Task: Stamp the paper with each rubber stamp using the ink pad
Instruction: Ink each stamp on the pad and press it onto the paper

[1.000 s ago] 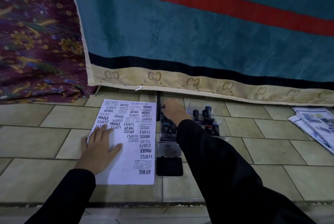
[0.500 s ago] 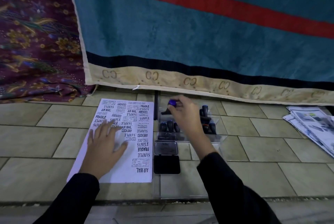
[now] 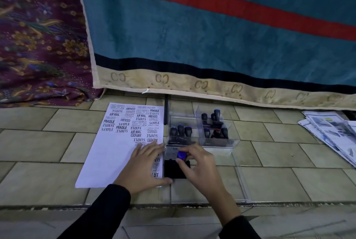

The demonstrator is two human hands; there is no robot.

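A white paper [image 3: 113, 154] with many black stamp prints lies on the tiled floor. My left hand [image 3: 143, 167] rests flat on its right lower part, fingers spread. My right hand [image 3: 198, 165] holds a rubber stamp with a blue top [image 3: 181, 155] over the black ink pad [image 3: 170, 171], whose open lid [image 3: 170, 152] lies just behind it. Behind the pad, one clear box [image 3: 173, 121] holds three dark stamps [image 3: 180, 131]. A second clear box [image 3: 217, 143] to its right holds several more.
A teal blanket with a red stripe [image 3: 212, 36] hangs down to the floor behind the boxes, beside a patterned maroon cloth [image 3: 38, 36]. A pile of printed papers [image 3: 331, 134] lies at the right. A clear plastic sheet edge [image 3: 240, 179] lies right of the pad.
My right hand lifted a blue-topped stamp out of the near box and brought it toward me, down over the ink pad. My left hand slid right along the paper.
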